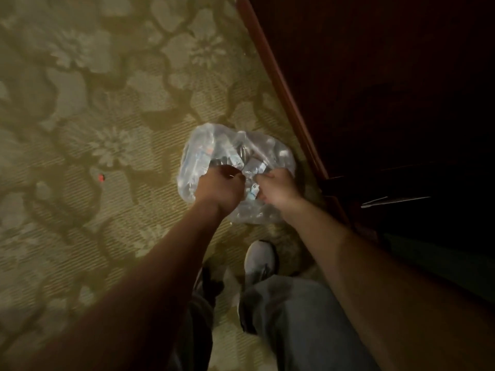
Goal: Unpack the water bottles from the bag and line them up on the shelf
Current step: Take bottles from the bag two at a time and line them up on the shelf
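Patterned green carpet [80,108] spreads under me, with a small red speck [101,178] lying on it at the left. My left hand [218,187] and right hand [277,188] each pinch the gathered plastic at the top of the clear bag [198,145], which sits on the floor holding water bottles [253,167]. My grey shoe [261,259] stands just below it; dark wooden furniture [375,89] rises at the right.

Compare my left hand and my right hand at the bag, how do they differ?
The left hand looks darker, in shadow, at the bag's left side; the right hand is brighter, at the side nearer the dark wooden furniture. Both are curled, gripping the clear plastic at the bag's top.
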A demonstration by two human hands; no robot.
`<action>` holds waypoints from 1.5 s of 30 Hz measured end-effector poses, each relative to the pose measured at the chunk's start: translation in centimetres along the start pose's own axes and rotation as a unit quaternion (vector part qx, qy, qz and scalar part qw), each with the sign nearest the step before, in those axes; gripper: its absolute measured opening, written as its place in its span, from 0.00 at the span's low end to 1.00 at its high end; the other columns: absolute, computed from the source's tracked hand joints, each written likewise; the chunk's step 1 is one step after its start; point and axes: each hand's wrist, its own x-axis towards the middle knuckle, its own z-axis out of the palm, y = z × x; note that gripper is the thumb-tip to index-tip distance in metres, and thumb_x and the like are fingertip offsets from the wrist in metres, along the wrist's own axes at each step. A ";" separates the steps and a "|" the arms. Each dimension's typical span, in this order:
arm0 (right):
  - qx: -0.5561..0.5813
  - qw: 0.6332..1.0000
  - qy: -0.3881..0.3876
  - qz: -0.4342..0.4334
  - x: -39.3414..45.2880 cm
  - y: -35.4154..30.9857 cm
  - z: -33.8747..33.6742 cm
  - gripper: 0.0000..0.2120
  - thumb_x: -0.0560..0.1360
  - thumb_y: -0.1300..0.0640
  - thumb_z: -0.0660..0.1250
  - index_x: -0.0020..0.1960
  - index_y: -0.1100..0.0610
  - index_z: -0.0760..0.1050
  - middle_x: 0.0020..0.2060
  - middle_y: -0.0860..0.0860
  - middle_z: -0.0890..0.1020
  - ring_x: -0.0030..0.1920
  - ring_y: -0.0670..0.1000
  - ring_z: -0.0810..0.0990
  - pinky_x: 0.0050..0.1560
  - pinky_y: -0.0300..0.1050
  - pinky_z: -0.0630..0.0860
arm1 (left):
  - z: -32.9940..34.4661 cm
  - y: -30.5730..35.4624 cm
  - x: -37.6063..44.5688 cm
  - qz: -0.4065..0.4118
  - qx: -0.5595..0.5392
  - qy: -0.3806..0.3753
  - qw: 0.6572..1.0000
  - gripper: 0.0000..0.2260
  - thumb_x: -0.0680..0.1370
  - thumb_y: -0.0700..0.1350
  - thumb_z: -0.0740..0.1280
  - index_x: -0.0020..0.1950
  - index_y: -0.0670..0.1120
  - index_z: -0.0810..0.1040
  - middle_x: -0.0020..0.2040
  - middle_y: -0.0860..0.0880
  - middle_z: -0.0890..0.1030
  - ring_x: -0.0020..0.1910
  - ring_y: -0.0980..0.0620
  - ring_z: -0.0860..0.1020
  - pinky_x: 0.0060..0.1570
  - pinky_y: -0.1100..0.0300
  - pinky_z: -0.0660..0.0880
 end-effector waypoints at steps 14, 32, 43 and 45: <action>-0.016 0.996 0.056 0.065 16.2 3.6 7.1 0.25 0.80 0.49 0.65 0.71 0.64 0.70 0.67 0.62 0.75 0.64 0.63 0.77 0.61 0.57 0.79 | 8.1 -7.7 18.5 -0.055 0.045 0.040 0.997 0.19 0.78 0.54 0.65 0.60 0.41 0.80 0.56 0.41 0.83 0.53 0.40 0.82 0.55 0.49 0.80; 0.238 0.955 0.020 0.174 10.8 5.2 7.2 0.24 0.72 0.43 0.69 0.61 0.59 0.76 0.52 0.55 0.82 0.48 0.54 0.82 0.54 0.52 0.82 | 6.9 -7.6 16.1 -0.139 -0.192 -0.063 0.969 0.22 0.77 0.62 0.64 0.60 0.46 0.78 0.51 0.45 0.83 0.45 0.46 0.82 0.47 0.53 0.79; 0.281 0.937 -0.008 0.206 -8.5 2.0 -2.1 0.22 0.73 0.44 0.71 0.62 0.54 0.77 0.57 0.52 0.81 0.53 0.53 0.82 0.42 0.45 0.82 | -0.9 -0.9 -1.3 -0.135 -0.227 -0.228 0.937 0.16 0.76 0.54 0.72 0.59 0.46 0.82 0.56 0.44 0.83 0.51 0.48 0.83 0.42 0.59 0.82; 0.248 0.951 -0.022 0.181 -13.1 -0.3 -5.0 0.15 0.77 0.45 0.67 0.56 0.55 0.78 0.56 0.52 0.79 0.54 0.53 0.80 0.51 0.48 0.79 | -3.6 2.5 -5.2 -0.109 -0.175 -0.261 0.943 0.18 0.74 0.54 0.74 0.59 0.46 0.82 0.59 0.44 0.82 0.57 0.46 0.81 0.48 0.57 0.82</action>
